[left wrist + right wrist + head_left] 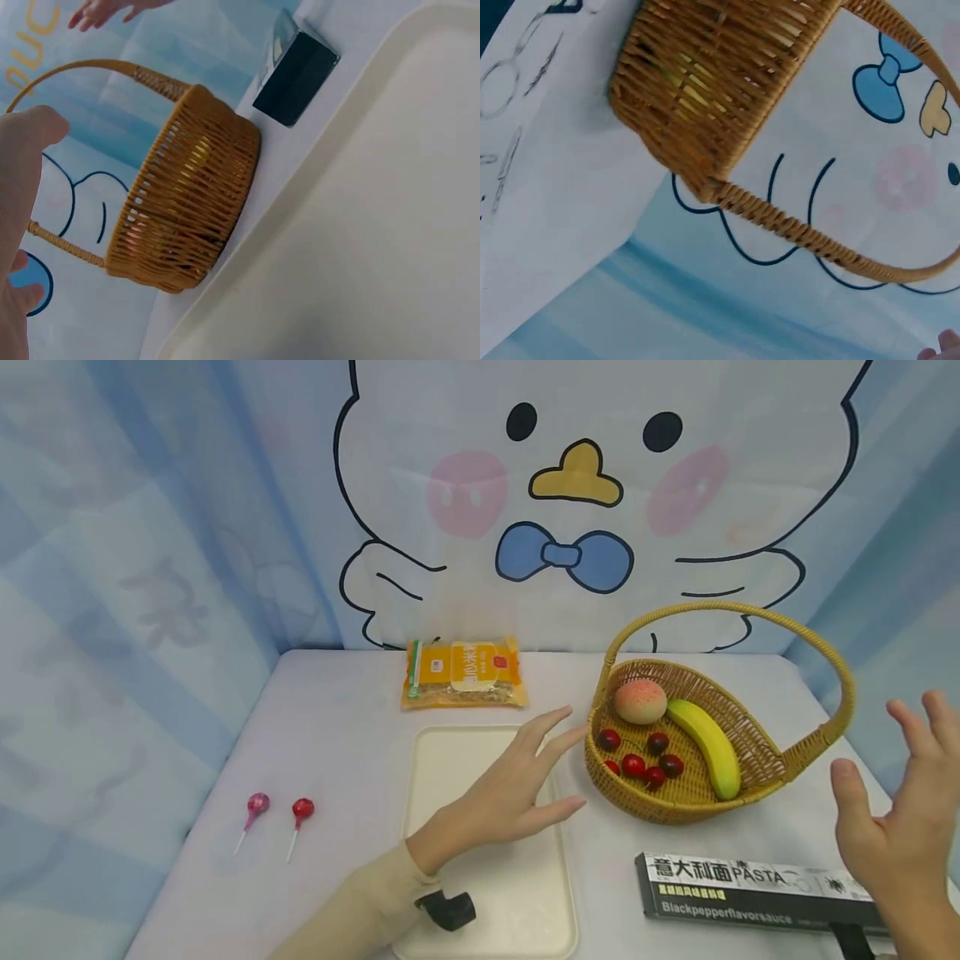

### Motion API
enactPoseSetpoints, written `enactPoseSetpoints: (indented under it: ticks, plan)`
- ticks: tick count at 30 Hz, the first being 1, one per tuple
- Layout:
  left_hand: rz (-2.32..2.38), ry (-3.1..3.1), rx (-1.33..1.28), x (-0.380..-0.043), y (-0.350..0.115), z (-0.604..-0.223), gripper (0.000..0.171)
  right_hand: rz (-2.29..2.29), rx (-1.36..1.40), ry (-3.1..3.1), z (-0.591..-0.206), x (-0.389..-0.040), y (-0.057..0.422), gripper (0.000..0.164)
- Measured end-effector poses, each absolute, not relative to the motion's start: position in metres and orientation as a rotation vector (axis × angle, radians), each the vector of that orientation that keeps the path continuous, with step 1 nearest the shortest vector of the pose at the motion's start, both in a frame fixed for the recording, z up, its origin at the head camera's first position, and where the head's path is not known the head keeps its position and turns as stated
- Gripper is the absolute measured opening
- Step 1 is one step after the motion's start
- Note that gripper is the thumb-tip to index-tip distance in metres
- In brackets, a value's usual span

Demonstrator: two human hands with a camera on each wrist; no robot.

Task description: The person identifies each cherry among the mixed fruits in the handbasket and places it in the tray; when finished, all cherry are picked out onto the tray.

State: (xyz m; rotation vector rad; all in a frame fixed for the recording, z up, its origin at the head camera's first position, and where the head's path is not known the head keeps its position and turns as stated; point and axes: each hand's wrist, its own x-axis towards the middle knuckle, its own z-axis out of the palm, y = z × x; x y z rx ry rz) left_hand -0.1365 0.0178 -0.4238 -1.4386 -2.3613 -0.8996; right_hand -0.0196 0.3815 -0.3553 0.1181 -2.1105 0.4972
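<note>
My left hand point(506, 785) hovers over the cream tray point(491, 910), its fingers spread toward the left rim of a wicker basket point(675, 814) and holding nothing. Off to the basket's right is my right hand point(903, 802), raised with fingers apart and empty. Inside the basket lie a peach point(640, 702), a banana point(705, 747) and several dark red cherries point(633, 766). The basket's tall handle point(720, 606) arches above it. In the left wrist view the basket point(187, 195) stands beyond the thumb; the right wrist view shows its woven side point(705, 82) close up.
A black-and-white pasta box point(750, 893) lies in front of the basket, partly behind the right wrist. Behind the tray is a yellow grain packet point(465, 675). Two lollipops, one pink point(257, 804) and one red point(303, 809), lie at the left. A printed curtain point(562, 610) backs the table.
</note>
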Motion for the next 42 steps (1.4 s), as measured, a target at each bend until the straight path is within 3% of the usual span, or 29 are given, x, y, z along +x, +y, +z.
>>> enactPoseSetpoints:
  ticks: [4,25,42]
  plan:
    - [-0.989,-2.392,-1.421,-0.139,0.032,-0.422,0.086,0.538,0.074,-2.177,-0.358,-0.025,0.397,0.079]
    - [-1.075,-2.535,-1.450,-0.155,0.111,-0.406,0.064,0.643,0.067,-2.376,-0.392,-0.049,0.442,0.036]
    - [-0.975,-2.711,-1.545,-0.167,0.163,-0.406,0.059,0.716,0.024,-2.423,-0.395,-0.047,0.445,0.035]
